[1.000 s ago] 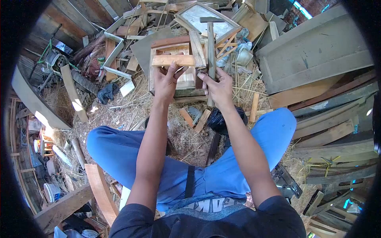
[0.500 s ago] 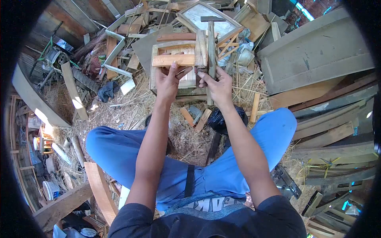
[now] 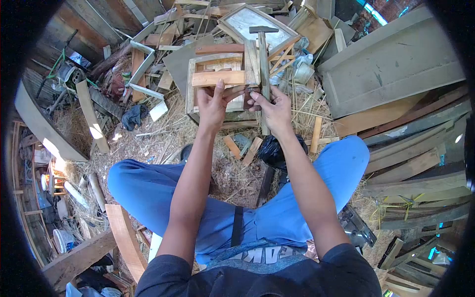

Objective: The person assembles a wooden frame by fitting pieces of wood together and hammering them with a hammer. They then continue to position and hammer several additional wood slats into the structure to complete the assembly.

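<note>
My left hand (image 3: 213,106) grips a short light-brown wooden block (image 3: 218,78) from below, thumb on its near face, fingers partly hidden behind. My right hand (image 3: 276,110) is closed around a hammer (image 3: 264,54), whose wooden handle stands lengthwise with the metal head at the far end. Its thumb and fingertips also pinch at a small dark reddish piece (image 3: 252,94) that I cannot make out. Under both hands is a wooden box-like frame (image 3: 191,94) with slats inside. A pale wooden post (image 3: 252,62) lies beside the hammer, and a reddish-brown strip (image 3: 219,48) across the frame's far side.
Scrap wood and straw cover the ground. A black plastic bag (image 3: 279,151) sits near my right knee. A large wooden panel (image 3: 391,64) leans at the right above stacked boards (image 3: 410,163). A framed pane (image 3: 257,24) lies at the back, and a curved board (image 3: 44,123) stands left.
The wooden block has shifted slightly right and nearer, and my left fingers now reach closer to my right fingertips. The hammer has slid a little towards me with my right hand.
</note>
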Demonstrator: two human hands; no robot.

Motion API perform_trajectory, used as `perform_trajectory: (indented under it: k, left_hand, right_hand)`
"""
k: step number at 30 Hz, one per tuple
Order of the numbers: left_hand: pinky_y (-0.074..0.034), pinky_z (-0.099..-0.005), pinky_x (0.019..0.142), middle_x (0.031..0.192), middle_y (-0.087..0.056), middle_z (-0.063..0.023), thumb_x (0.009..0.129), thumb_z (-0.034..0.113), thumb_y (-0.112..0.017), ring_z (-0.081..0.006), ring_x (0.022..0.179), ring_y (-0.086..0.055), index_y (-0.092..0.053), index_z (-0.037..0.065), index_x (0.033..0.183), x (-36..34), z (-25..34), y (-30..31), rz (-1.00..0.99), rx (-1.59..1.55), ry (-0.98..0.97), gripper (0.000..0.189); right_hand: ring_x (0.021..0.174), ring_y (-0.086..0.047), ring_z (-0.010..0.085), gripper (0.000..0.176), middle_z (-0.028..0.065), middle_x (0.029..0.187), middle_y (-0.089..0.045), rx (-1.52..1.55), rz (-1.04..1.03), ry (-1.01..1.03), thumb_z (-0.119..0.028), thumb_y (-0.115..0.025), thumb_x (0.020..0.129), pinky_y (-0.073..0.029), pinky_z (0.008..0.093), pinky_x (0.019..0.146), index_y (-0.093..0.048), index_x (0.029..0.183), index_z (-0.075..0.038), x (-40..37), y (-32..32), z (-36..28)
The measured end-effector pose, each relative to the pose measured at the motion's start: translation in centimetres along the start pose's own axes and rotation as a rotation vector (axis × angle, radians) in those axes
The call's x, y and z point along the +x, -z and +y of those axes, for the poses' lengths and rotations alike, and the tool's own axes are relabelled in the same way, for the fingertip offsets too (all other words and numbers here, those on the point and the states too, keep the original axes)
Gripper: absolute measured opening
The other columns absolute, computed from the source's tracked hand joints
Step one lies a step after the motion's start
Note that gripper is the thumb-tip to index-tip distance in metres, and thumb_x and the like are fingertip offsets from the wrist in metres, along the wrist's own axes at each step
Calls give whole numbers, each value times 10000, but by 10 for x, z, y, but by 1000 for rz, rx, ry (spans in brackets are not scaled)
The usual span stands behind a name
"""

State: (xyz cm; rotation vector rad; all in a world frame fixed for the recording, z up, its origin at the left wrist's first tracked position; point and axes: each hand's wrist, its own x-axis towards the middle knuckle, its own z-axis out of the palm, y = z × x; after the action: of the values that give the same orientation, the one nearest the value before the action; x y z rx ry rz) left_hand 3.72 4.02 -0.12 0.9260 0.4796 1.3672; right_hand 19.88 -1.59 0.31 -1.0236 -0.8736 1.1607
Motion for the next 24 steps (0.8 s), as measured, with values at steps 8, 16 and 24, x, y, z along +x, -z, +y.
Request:
perform_trajectory:
  k: [8,16,24]
  left_hand:
    - [-610,-557,899,1327,-531,-265,1063,185,-515,-428,1055,-684,-290,-4,1372,0,-4,2,12,-7,-38,426]
    - [-614,-562,886,1248,-581,-279,1052,172,-542,-455,1037,-686,-321,-66,1302,-3,-7,-2,28,8,-35,410]
    - [-618,-557,881,1209,-597,-291,1055,165,-533,-458,1022,-690,-358,-74,1257,-3,-4,1,18,-23,-37,358]
  right_hand:
    - [768,-645,100,358,67,933,-698,-265,90,-72,-69,-660,972,-540,245,590,-604,1315,18,-36,20,-61]
    - [664,-557,132,521,83,849,-687,-802,-97,112,-8,-569,982,-489,284,664,-499,1490,-105,-109,49,-132]
    - [680,-572,177,555,148,840,-661,-1008,-191,161,28,-558,966,-489,304,668,-493,1497,-119,-118,48,-150]
